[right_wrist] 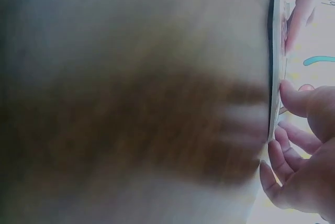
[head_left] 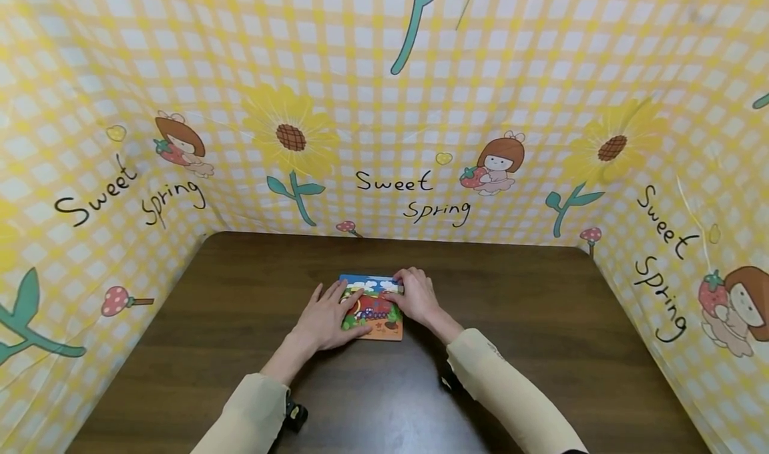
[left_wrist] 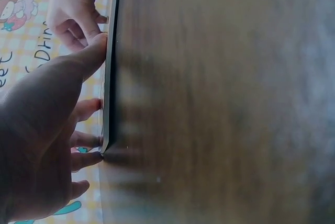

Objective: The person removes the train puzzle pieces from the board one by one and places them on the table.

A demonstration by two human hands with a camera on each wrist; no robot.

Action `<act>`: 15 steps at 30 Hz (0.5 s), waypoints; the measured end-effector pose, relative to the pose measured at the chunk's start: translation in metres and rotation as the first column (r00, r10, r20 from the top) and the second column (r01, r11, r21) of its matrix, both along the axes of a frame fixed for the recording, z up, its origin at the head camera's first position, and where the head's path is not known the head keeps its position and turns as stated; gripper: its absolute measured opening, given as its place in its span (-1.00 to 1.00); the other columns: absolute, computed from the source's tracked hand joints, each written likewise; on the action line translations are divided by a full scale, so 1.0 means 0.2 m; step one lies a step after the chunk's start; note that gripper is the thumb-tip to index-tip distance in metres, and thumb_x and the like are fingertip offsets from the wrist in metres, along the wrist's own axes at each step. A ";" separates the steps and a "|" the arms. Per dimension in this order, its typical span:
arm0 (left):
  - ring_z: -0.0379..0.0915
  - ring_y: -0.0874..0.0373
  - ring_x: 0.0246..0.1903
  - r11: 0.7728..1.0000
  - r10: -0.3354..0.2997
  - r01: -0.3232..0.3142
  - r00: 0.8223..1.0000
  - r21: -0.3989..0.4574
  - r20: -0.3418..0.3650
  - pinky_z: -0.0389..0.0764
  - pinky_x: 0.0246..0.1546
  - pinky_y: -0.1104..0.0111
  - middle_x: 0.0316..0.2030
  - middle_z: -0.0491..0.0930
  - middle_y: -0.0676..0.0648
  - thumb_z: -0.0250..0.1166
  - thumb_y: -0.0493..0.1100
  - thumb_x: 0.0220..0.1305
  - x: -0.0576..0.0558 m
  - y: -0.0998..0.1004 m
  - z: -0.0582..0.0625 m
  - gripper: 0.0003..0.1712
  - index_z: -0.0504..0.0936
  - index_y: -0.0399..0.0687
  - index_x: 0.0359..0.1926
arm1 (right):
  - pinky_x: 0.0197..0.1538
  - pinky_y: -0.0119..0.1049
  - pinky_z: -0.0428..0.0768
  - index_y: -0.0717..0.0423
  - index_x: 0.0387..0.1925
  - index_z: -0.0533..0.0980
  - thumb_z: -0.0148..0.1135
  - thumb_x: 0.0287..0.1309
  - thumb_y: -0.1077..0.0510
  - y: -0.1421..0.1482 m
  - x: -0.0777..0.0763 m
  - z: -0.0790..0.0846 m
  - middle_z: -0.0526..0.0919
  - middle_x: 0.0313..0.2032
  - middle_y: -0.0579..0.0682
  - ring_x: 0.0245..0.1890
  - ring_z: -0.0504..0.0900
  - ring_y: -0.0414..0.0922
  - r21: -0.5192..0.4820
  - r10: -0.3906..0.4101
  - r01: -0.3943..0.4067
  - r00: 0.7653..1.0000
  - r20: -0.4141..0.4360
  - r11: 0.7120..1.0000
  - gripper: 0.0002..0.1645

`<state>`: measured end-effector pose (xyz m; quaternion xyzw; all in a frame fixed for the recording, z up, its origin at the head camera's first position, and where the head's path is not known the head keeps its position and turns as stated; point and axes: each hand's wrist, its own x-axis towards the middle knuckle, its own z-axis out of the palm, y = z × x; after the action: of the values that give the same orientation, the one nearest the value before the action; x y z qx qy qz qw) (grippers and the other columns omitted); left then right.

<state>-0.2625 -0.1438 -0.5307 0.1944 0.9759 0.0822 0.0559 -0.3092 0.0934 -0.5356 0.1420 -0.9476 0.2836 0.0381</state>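
Illustrated board (head_left: 378, 315) lies on worktop (head_left: 523, 307) between left hand (head_left: 326, 322), spread over its left side, and right hand (head_left: 419, 298), gripping its far-right corner.

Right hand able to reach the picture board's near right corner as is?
Probably yes: the right hand is at the right side of the picture board, and nothing covers the near right corner.

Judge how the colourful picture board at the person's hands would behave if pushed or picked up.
The picture board is probably stiff, since its edge runs straight in the left wrist view. That thin edge also suggests it is fairly light for its size. Low and flat, it would likely slide across the table rather than roll or tip.
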 end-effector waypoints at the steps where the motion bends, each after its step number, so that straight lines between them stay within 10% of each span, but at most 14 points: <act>1: 0.05 -0.24 0.75 1.000 0.000 0.000 1.000 0.002 0.003 0.00 0.74 -0.28 0.73 0.13 -0.32 0.20 0.58 0.44 0.00 0.00 0.00 0.05 0.29 0.20 0.73 | 0.19 0.11 0.54 0.21 0.05 0.72 0.60 0.33 -0.05 0.00 0.00 0.00 0.72 0.00 0.16 0.10 0.61 0.14 0.004 -0.004 0.004 1.000 0.000 1.000 -0.53; 15: 0.03 -0.23 0.75 1.000 0.009 -0.009 1.000 -0.009 0.021 -0.02 0.75 -0.27 0.74 0.11 -0.31 0.18 0.60 0.45 0.00 0.01 0.00 0.06 0.26 0.21 0.74 | 0.33 0.24 0.47 0.20 0.05 0.69 0.58 0.36 0.04 0.00 0.00 0.00 0.60 0.15 0.24 0.20 0.54 0.19 -0.090 -0.002 0.010 0.996 0.088 0.996 -0.60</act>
<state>-0.2629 -0.1418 -0.5302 0.1891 0.9764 0.0800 0.0667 -0.3092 0.0937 -0.5356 0.1247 -0.9350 0.3320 0.0034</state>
